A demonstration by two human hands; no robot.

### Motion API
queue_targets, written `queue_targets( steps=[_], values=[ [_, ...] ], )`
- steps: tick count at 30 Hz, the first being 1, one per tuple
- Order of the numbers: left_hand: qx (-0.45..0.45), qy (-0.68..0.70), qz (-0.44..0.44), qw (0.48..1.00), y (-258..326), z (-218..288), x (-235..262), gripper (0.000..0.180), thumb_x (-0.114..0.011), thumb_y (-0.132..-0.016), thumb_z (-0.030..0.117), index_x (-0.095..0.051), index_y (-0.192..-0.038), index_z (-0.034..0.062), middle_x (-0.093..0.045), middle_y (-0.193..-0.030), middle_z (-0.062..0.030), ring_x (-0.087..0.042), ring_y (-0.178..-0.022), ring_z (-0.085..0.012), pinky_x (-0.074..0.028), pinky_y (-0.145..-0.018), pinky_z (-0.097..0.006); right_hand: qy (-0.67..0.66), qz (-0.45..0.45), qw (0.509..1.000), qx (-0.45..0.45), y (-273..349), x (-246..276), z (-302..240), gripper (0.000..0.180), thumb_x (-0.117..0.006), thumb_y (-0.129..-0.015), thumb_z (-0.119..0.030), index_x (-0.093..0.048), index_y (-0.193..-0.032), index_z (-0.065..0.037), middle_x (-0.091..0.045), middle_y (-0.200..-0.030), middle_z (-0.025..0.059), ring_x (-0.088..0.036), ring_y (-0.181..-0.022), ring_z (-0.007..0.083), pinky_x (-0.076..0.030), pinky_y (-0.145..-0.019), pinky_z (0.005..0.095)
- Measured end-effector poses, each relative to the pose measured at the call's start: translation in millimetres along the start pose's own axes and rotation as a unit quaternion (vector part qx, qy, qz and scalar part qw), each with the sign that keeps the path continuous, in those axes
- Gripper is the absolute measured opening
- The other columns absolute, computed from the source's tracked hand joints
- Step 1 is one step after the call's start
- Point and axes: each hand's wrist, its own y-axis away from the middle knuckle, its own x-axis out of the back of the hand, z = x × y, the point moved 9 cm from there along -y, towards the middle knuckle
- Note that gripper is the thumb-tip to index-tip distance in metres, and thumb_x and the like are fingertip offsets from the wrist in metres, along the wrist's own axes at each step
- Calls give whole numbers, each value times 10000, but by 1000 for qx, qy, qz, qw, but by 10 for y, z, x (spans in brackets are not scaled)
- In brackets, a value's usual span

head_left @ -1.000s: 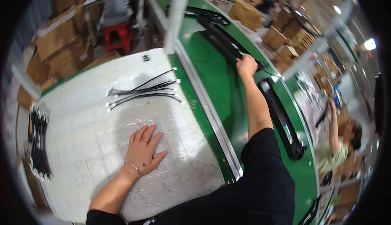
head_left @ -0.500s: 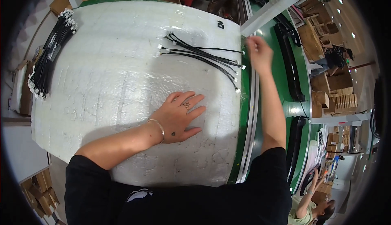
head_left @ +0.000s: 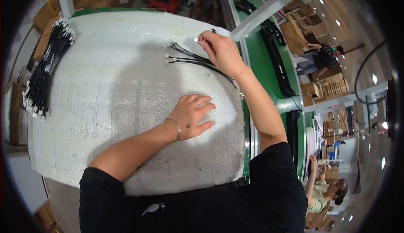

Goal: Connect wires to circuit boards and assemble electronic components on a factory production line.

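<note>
Under my right hand (head_left: 219, 47) lie a few black cables (head_left: 191, 60) on the white tabletop (head_left: 105, 85); my fingertips pinch the white plug (head_left: 196, 40) of one at their far end. Nearer me, my left hand (head_left: 192, 116) rests flat, fingers spread. Far left lies a cable bundle (head_left: 46, 70).

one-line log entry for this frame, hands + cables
left hand: flat on white table, holds nothing | right hand: pinching white connector of loose black cables | bundled black cables: table's left edge
</note>
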Motion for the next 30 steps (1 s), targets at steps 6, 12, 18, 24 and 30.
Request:
queue_targets(
  steps=[6,12,18,24,30],
  values=[
    [286,493,157,807,-148,-650,115,231,-500,-959,268,-590,-1056,78,-606,-955,-25,-579,-874,-130,-479,-762,-263,-18,89,995,-34,973,-138,-152,158,-653,-752,-99,-627,-887,-21,-632,-810,162,-630,-736,337,-515,-633,393],
    [264,408,105,868,82,-764,3,212,-513,-969,221,-526,-1086,46,-572,-985,-23,-536,-909,-89,-453,-775,-236,-134,215,963,-96,1305,-455,-243,177,-649,-727,-120,-584,-889,-89,-594,-789,100,-607,-707,334,-494,-582,397],
    [266,465,164,829,19,-611,47,257,-484,-982,209,-506,-1170,35,-588,-986,-39,-560,-881,-100,-465,-747,-224,-90,222,969,-54,1461,-191,-326,159,-637,-721,-124,-588,-864,-73,-587,-790,81,-613,-678,293,-497,-585,399],
    [233,395,140,878,63,-861,168,242,-501,-980,198,-526,-1153,31,-598,-980,-45,-564,-844,-96,-457,-715,-214,-88,224,969,-55,1367,-341,-351,159,-645,-718,-142,-589,-844,-62,-581,-751,82,-612,-666,285,-494,-585,396],
    [264,369,182,872,119,-831,206,213,-537,-964,195,-553,-1108,38,-595,-964,-19,-545,-824,-80,-446,-691,-211,-101,207,971,-67,1344,-347,-357,127,-644,-722,-151,-560,-773,-71,-589,-740,71,-612,-661,285,-493,-584,403]
  ],
)
